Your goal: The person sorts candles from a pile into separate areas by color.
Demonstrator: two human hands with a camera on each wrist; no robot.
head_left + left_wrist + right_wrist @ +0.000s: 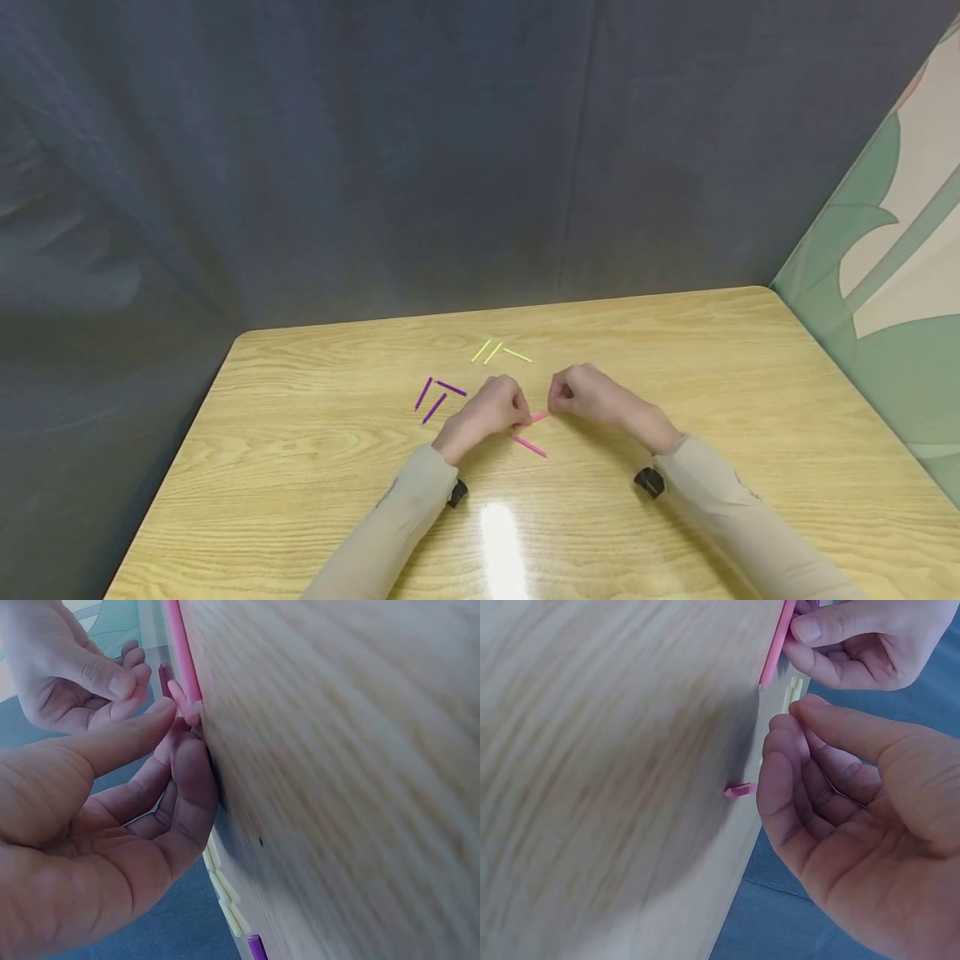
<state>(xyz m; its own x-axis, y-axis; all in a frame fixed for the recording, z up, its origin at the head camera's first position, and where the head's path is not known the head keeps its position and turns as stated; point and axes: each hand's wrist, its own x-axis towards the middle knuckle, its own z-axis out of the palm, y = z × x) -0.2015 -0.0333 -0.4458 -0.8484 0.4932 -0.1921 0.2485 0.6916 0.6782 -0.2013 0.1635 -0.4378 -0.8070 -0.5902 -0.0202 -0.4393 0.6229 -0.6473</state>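
In the head view the left hand (491,408) rests low over the table, thumb and fingertips together at a thin pink stick (539,417). The left wrist view shows its thumb and forefinger pinching a light pink stick end (184,705). Another pink stick (529,447) lies slanted just nearer the person. Beyond the stick's far end, the right hand (588,392) hovers with curled fingers. Its thumb tip meets the forefinger, and nothing shows between them in the right wrist view. A pink stick end (740,790) appears beside these fingers, partly hidden by them.
Purple sticks (435,408) lie left of the left hand. Yellow sticks (492,353) lie farther back on the wooden table (300,483). A dark curtain (420,167) stands behind the table, and a leaf-patterned wall (870,275) stands at the right.
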